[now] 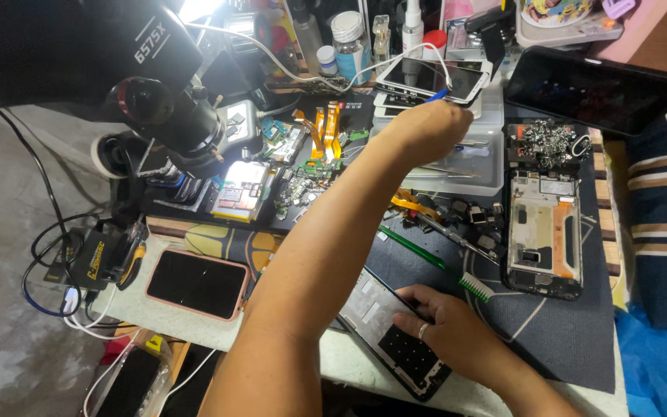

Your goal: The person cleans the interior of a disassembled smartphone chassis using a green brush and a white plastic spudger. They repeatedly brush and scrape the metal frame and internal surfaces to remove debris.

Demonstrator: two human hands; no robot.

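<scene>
Our left hand (pixel 426 123) pinches a blue tool over the clear plastic box (pixel 472 166) of tweezers; our right hand (pixel 449 328) presses flat on the opened black phone (pixel 391 332).

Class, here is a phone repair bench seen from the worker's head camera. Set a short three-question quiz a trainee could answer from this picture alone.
1. True or false: the right hand rests on a flat phone panel at the near edge of the bench.
2. The left hand reaches towards: A) the pink-cased phone, B) the stack of phones on the clear plastic box, C) the microscope.
3. Fill in: the brush lying between the hands has a ____ handle.

Key: 1 true; 2 B; 3 green.
</scene>
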